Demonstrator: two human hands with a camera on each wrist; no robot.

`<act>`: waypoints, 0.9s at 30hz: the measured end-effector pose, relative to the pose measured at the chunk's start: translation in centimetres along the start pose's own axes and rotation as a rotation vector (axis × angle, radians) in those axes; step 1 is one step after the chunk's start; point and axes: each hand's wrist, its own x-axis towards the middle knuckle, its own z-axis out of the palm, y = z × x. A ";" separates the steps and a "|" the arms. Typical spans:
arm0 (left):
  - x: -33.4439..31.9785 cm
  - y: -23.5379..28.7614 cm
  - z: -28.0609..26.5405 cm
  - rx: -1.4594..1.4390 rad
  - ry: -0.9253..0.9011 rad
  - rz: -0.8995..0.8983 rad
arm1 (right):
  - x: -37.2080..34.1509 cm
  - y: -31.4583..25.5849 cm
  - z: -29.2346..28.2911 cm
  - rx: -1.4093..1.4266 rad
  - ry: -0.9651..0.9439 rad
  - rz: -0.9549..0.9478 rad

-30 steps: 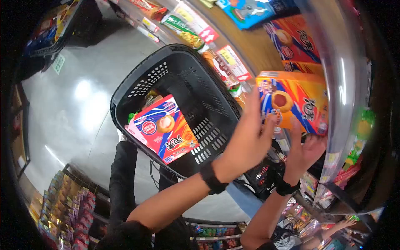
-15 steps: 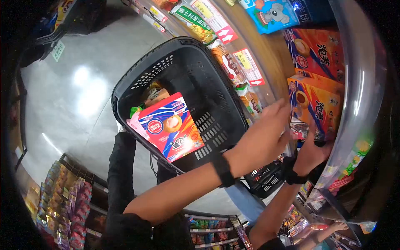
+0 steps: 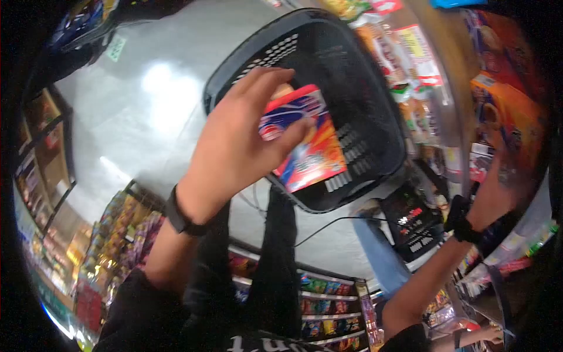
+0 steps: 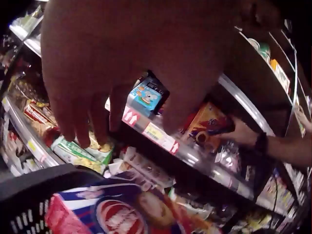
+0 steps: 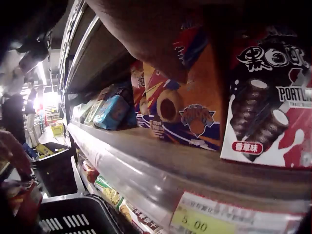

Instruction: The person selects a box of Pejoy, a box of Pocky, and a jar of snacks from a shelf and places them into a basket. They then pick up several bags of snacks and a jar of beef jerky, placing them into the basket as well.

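Note:
My left hand (image 3: 234, 129) hovers over the black shopping basket (image 3: 358, 88), fingers spread and slightly bent, nothing in them. Below it lies a red, blue and orange snack box (image 3: 319, 161), partly covered by the hand in the head view. At the shelf, my right hand (image 3: 498, 190) holds an orange and blue snack box (image 5: 200, 105) that stands upright, a round filled biscuit printed on its front. Part of the hand overlaps the box's upper front in the right wrist view; the other fingers are hidden.
Beside the orange box stands a black, white and red box (image 5: 268, 102). A blue packet (image 5: 112, 112) lies further along the shelf, behind the clear front edge (image 5: 131, 165) with price tags. Wrapped snacks (image 3: 384, 56) fill the lower shelf. Another black basket (image 3: 410, 223) stands near the shelf.
The orange box has moved from between both hands onto the shelf. My left hand has left it and swung left over the basket; my right hand stays at the box. The head view has shifted.

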 end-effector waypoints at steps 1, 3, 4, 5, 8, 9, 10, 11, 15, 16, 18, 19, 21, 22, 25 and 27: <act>-0.3 -0.3 0.0 0.093 -0.023 0.004 | -0.3 -1.4 -0.6 0.047 -0.018 0.049; -0.9 -1.3 0.5 0.088 -0.099 -0.017 | -1.1 -4.3 -1.8 0.137 -0.049 0.148; -1.2 -1.9 1.1 0.041 -0.133 -0.034 | -2.5 -5.7 -2.1 0.137 -0.008 0.135; -1.5 -2.1 1.4 0.032 -0.139 -0.054 | -3.8 -7.4 -2.7 0.133 0.036 0.119; -1.6 -2.4 2.0 0.012 -0.147 -0.087 | -8.6 -16.3 -6.3 0.508 -0.434 0.260; -1.6 -2.5 2.1 0.011 -0.145 -0.091 | -10.6 -18.9 -7.2 0.727 -0.563 0.332; -1.6 -2.5 2.1 0.008 -0.140 -0.096 | -13.1 -21.7 -8.3 0.860 -0.717 0.544; -1.5 -2.3 2.1 -0.007 -0.156 -0.130 | -15.1 -24.0 -9.0 0.992 -0.864 0.759; -2.3 -1.2 1.9 -0.040 -0.137 -0.242 | -15.8 -27.1 -9.7 1.538 -0.910 1.183; -2.8 -0.6 2.0 -0.015 -0.092 -0.261 | -15.3 -27.2 -9.9 1.553 -0.874 1.192; -4.5 0.5 1.9 -0.029 -0.036 -0.284 | -15.1 -26.5 -11.3 1.599 -0.772 1.322; -5.5 1.0 1.7 -0.068 -0.025 -0.281 | -15.1 -26.1 -12.0 1.620 -0.713 1.386; -7.6 1.6 1.3 -0.306 -0.065 -0.442 | -15.3 -23.5 -13.0 1.502 -0.678 1.323; -8.8 1.6 1.3 -0.505 -0.113 -0.601 | -15.6 -22.1 -13.4 1.479 -0.632 1.309; -11.6 1.2 1.9 -0.778 -0.331 -0.771 | -15.3 -17.4 -12.9 1.483 -0.663 1.255; -12.1 1.9 2.4 -0.901 -0.429 -0.892 | -14.1 -15.0 -11.5 1.601 -0.731 1.348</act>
